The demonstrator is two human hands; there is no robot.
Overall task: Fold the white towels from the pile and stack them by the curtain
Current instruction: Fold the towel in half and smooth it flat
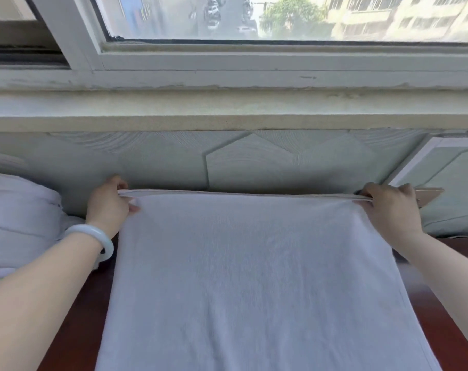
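One thin white cotton towel (pixel 254 277) lay spread on the dark reddish wooden desk (pixel 74 325), its doubled far edge pinched at each corner by the fingers of the left hand (pixel 108 203) and right hand (pixel 388 207). Folding seemed barely begun. Left of the left fingers sat a heap of white towels (pixel 18 215), cut off by the frame; no curtain or finished stack showed.

plain white towel (pixel 254 277) on a dark reddish-brown table (pixel 74 317), pale green bangle (pixel 98 236).
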